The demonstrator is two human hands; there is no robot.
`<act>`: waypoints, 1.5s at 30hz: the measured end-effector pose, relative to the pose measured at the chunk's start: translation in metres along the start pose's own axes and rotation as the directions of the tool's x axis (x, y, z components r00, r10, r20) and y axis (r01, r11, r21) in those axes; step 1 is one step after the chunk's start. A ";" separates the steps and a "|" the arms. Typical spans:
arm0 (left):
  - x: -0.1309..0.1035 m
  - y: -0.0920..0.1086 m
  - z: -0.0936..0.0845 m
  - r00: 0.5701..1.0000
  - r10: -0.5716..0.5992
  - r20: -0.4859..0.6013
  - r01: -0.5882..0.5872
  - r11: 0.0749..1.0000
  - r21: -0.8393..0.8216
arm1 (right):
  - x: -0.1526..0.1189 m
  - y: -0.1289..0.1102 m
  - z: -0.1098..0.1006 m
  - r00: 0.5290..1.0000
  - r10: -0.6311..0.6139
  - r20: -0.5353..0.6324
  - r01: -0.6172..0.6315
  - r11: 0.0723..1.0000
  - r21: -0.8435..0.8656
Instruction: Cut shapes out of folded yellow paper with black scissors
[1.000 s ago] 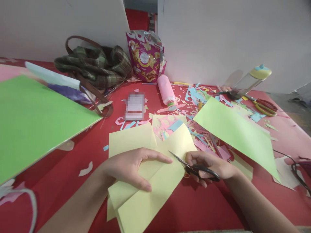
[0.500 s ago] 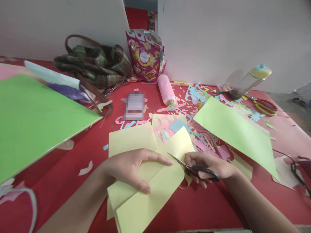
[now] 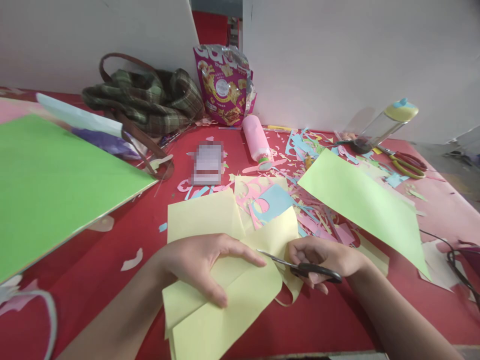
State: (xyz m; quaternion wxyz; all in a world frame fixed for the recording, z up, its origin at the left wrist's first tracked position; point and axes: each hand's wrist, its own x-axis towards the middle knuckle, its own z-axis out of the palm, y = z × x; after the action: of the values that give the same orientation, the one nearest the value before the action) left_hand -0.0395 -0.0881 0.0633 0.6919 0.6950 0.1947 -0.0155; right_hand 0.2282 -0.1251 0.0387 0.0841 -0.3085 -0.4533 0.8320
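Pale yellow paper (image 3: pixel 240 305) lies in front of me in overlapping sheets, its right edge cut in a rounded curve. Across it rests my left hand (image 3: pixel 210 265), thumb and fingers spread, pressing the sheets. My right hand (image 3: pixel 322 262) is wrapped round the black handles of a pair of scissors (image 3: pixel 315 271). The blades point left over the paper, their tips close to my left fingertips. A narrow offcut strip (image 3: pixel 287 301) curls down below the scissors. Another pale yellow sheet (image 3: pixel 202 215) lies behind my left hand.
Paper scraps (image 3: pixel 270 200) litter the red table (image 3: pixel 150 310). Green sheets (image 3: pixel 67 185) stand left, a light green sheet (image 3: pixel 360 210) right. Behind are a plaid bag (image 3: pixel 146 95), a snack bag (image 3: pixel 225 85), a pink bottle (image 3: pixel 256 137), a clear bottle (image 3: pixel 386 125) and more scissors (image 3: pixel 408 165).
The yellow paper has shifted slightly down and left under my left hand. The scissors have turned flatter, and the offcut strip hangs lower on the right.
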 end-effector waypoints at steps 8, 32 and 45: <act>0.000 -0.002 0.000 1.000 -0.002 0.013 0.002 1.000 -0.015 | -0.001 0.001 -0.001 1.000 0.022 -0.003 -0.022 0.998 -0.063; 0.004 -0.002 0.003 0.948 0.013 -0.319 0.044 0.984 0.170 | -0.009 -0.020 0.005 0.841 -0.388 -0.377 0.311 0.917 -0.250; 0.007 0.005 0.013 0.985 0.040 -0.165 -0.008 0.982 0.190 | 0.027 -0.004 0.039 0.742 -0.358 -0.567 0.172 0.919 -0.355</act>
State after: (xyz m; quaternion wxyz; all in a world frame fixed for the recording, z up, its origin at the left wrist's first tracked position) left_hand -0.0282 -0.0989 0.0658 0.6041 0.7587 0.2416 0.0333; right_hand 0.1831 -0.1388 0.0457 0.3027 -0.5052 -0.5523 0.5901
